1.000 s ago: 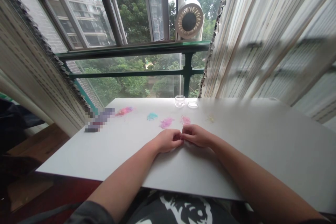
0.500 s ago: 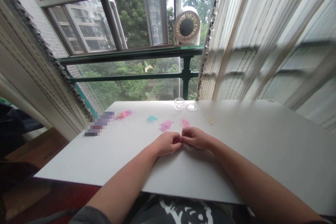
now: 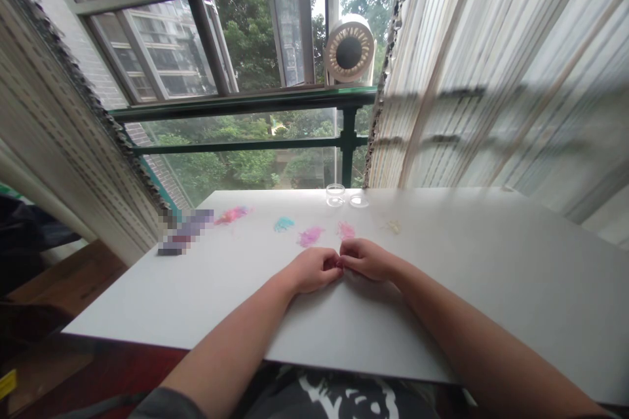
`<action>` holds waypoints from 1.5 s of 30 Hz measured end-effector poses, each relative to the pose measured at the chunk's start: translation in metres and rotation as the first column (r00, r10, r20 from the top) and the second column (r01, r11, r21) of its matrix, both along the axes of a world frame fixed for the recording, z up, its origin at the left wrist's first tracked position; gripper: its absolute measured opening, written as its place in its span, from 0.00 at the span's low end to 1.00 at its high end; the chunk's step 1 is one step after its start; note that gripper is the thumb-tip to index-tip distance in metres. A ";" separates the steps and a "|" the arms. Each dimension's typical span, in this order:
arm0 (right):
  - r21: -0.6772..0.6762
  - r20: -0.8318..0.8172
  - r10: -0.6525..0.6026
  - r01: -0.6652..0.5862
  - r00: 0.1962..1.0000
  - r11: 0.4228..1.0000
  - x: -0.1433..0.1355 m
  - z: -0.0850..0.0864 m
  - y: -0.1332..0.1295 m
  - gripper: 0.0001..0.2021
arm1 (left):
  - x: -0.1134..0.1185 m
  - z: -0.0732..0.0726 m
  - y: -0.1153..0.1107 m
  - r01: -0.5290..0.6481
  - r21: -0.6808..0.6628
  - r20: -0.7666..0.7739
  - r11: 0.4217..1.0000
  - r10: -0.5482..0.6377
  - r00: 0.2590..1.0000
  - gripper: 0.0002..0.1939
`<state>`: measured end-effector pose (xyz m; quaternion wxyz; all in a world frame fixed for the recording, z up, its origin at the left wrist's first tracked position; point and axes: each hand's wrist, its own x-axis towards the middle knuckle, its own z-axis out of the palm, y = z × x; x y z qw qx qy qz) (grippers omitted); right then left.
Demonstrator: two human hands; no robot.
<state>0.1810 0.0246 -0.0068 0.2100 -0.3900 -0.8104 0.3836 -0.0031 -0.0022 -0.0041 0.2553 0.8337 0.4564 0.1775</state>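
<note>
My left hand (image 3: 315, 269) and my right hand (image 3: 364, 258) meet low over the white table (image 3: 196, 294), fingertips pinched together. Between them is something tiny and reddish-pink, mostly covered by the fingers and too small to name. Just beyond the right fingers lies a small pile of pink strands (image 3: 346, 230). A purple-pink pile (image 3: 310, 236) sits past the left hand, with a turquoise pile (image 3: 284, 224) farther to its left. Off to the right is a little pale yellow pile (image 3: 394, 227).
At the table's far edge stand a clear round container (image 3: 335, 196) and a clear lid-like disc (image 3: 358, 200). A mixed pink and orange pile (image 3: 232, 215) lies left, beside a blurred-out object (image 3: 187, 232). A white fan (image 3: 350, 49) is by the window; curtains (image 3: 491, 78) hang right.
My hands stay pinched together in nearly the same place. The right-hand curtain has shifted slightly to the left; the piles on the table have not moved.
</note>
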 end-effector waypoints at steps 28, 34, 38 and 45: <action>-0.098 -0.079 0.004 -0.012 0.997 0.995 -0.001 0.001 -0.002 0.05 | 0.003 0.006 0.001 -0.084 -0.097 0.121 0.992 0.096 0.988 0.13; -0.088 -0.109 0.006 -0.016 0.994 0.996 -0.001 0.001 -0.001 0.05 | 0.002 0.009 -0.001 -0.062 -0.105 0.108 0.993 0.074 0.991 0.12; -0.094 -0.110 -0.002 -0.009 0.994 0.995 0.000 -0.001 0.000 0.04 | 0.003 0.009 -0.001 -0.074 -0.098 0.112 0.992 0.085 0.990 0.13; -0.092 -0.099 -0.016 0.007 0.995 0.996 0.001 0.003 -0.001 0.04 | 0.001 0.003 0.004 -0.087 -0.073 0.149 0.994 0.097 0.984 0.11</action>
